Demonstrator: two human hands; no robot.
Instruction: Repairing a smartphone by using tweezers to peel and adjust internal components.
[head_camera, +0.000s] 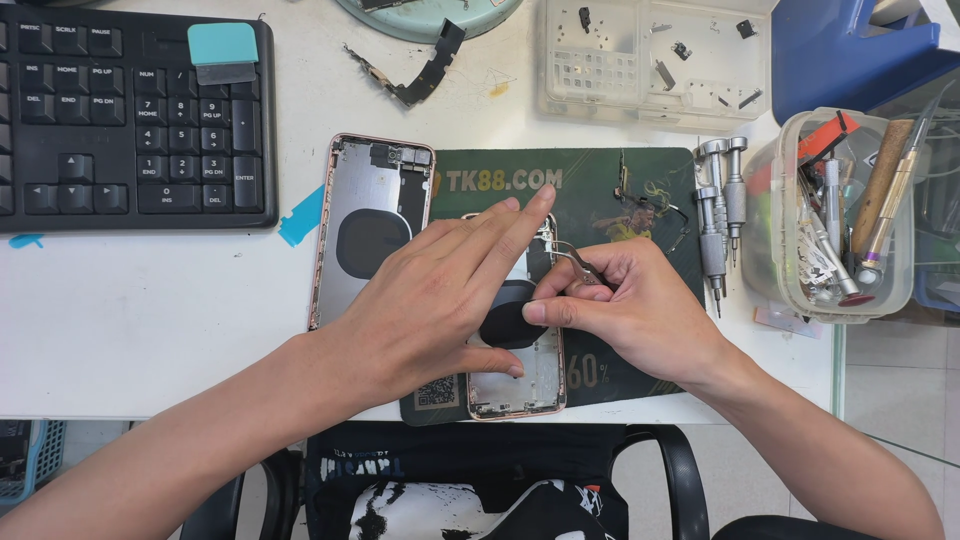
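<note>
So your left hand (440, 290) lies on the phone housing (520, 385) on the green mat (610, 190), fingers extended, pinning it steady. Your right hand (625, 305) pinches metal tweezers (570, 255), tips down inside it. A second housing (365, 225) sits just left.

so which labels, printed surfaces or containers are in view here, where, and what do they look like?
Work mat: under both hands, dark green, pale lettering, a printed figure, square code patch at the lower left.
Parts tray: top centre-right, clear plastic, compartments with small dark pieces.
Tool tub: right edge, clear, rounded, holding tools.
Keyboard: top left, black, white key legends.
No screens visible.
</note>
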